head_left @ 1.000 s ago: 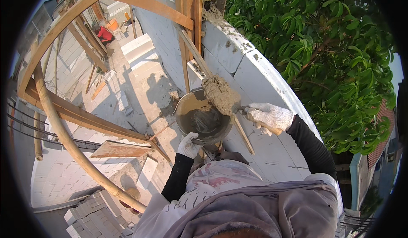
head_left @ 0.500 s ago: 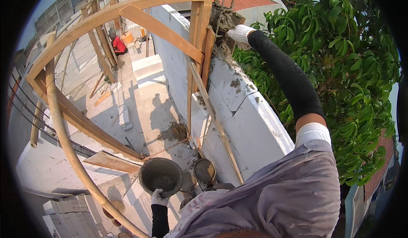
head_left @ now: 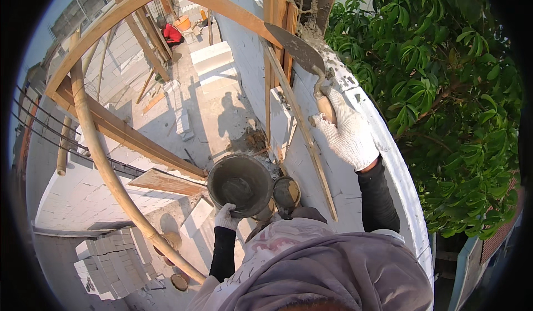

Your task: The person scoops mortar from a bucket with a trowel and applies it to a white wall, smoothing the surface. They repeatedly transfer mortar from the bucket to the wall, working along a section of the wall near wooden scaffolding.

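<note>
Right hand, gloved in white, closed fully around the wooden handle of a brick trowel, blade reaching up and left toward the mortar-caked block end at the top centre of the frame. Left hand, also gloved, curled tight over the near rim of a round mortar pan at lower centre, a dark lump of mortar lying in its bottom. Best to keep the blade flat and low against the white block wall running down the right of centre, spreading in one even pass along the top course rather than dabbing. Worth holding the pan level and close under the wall, so drips land back in it and not on the slab far below. Care needed around the slanted timber batten just left of the trowel hand and the upright posts beside the blade: easy to knock either out of line. Green foliage close on the right, so elbow room lies leftward only.
</note>
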The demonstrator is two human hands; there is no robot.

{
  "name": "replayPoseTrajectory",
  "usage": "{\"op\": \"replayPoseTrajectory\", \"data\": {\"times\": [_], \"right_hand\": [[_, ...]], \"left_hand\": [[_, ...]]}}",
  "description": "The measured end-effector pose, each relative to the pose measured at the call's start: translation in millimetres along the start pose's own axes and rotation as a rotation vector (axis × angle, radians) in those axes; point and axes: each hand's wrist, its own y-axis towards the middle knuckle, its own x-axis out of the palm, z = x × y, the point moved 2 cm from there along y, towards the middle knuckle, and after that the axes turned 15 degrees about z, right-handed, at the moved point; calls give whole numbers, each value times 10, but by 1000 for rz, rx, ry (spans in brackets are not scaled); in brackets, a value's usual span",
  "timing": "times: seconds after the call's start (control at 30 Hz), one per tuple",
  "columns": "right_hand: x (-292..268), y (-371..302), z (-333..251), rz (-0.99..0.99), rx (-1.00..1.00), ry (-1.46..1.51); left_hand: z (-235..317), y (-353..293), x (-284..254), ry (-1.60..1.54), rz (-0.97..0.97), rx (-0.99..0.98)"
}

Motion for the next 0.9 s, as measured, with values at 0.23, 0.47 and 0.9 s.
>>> {"op": "replayPoseTrajectory", "data": {"times": [0.23,0.47,0.9], "right_hand": [[1091,-1962,285,-644,154,-183],[1042,-1820,63,-705,-101,-157],[1534,-1626,263,-532,-89,-124]], "left_hand": [[312,-388,1386,547,-242,477],[621,-597,1604,671,-257,692],[839,-837,1571,568,-284,909]]}}
